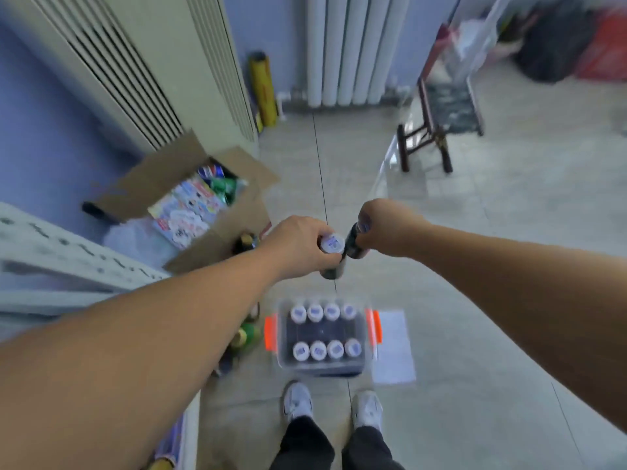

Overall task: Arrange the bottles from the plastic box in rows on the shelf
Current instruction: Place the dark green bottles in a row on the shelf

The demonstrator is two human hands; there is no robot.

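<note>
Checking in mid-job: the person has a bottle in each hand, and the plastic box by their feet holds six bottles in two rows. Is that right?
Not quite. The head view shows eight bottles in the plastic box, in two rows of four, not six. The rest holds: the left hand grips a white-capped bottle and the right hand grips a dark bottle.
</note>
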